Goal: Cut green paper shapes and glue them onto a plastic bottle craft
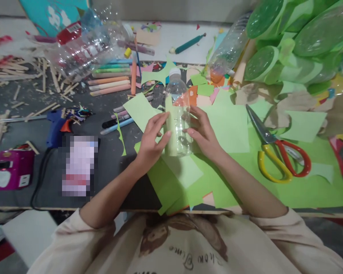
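Clear plastic bottle [181, 123] is front and center, white cap [175, 72] at 12, pale green paper [171, 110] down its 9 o'clock side. Left hand [153, 139] and right hand [204, 133] cup it from 9 and 3, fingers and thumbs loosely curled on it; can't tell if it's lifted. Green sheets [234, 171] underneath run down to the table edge [63, 209] at 6. Scissors [270, 138] sit near 4, outside the right forearm. Some elbow room at 8, between left forearm and pixelated phone [80, 163]. Tight at 2: piled green bottles [320, 34].

The clear bottle [178, 120] has a white cap [175, 72]; scissor handles [262, 165] are red and yellow.
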A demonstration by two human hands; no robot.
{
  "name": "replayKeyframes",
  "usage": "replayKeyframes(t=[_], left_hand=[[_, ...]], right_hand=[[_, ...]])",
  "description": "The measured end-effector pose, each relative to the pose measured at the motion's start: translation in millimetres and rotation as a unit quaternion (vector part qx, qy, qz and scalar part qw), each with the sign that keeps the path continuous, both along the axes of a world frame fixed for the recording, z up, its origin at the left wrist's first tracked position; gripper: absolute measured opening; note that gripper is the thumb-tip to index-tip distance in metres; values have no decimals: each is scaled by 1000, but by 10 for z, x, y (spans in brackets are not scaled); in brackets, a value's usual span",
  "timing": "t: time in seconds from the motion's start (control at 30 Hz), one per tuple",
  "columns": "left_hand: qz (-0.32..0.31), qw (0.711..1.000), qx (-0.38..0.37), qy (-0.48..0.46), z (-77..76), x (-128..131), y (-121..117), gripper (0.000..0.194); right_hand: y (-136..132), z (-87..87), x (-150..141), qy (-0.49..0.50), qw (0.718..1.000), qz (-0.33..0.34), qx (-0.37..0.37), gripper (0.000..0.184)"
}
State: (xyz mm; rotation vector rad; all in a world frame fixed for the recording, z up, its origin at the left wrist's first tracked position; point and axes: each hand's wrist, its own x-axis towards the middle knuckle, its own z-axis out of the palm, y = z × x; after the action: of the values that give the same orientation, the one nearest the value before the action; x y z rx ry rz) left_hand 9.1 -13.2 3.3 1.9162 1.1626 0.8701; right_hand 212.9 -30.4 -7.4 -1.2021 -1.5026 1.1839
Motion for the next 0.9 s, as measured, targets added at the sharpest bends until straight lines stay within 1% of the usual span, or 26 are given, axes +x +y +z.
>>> replayKeyframes(t=[0.13, 0.23, 0.4, 0.57, 0.77, 0.9], left_hand=[[-31, 997, 62, 44, -11, -22, -22, 49], [-52, 994, 86, 54, -36, -23, -35, 51], [-63, 993, 80, 66, -63, -18, -30, 52], [-67, 993, 78, 61, -41, -20, -19, 51], [-66, 995, 52, 56, -27, -14, -19, 52], [-66, 995, 44, 57, -28, -13, -20, 53]], right_hand=[[-18, -14, 15, -14, 1000, -8, 27, 64], [-48, -5, 42, -21, 998, -6, 51, 59], [-44, 11, 47, -63, 996, -15, 67, 59], [-45, 3, 32, -58, 994, -26, 84, 61], [-58, 62, 59, -47, 988, -8, 148, 40], [-71, 70, 46, -73, 984, -21, 161, 41]])
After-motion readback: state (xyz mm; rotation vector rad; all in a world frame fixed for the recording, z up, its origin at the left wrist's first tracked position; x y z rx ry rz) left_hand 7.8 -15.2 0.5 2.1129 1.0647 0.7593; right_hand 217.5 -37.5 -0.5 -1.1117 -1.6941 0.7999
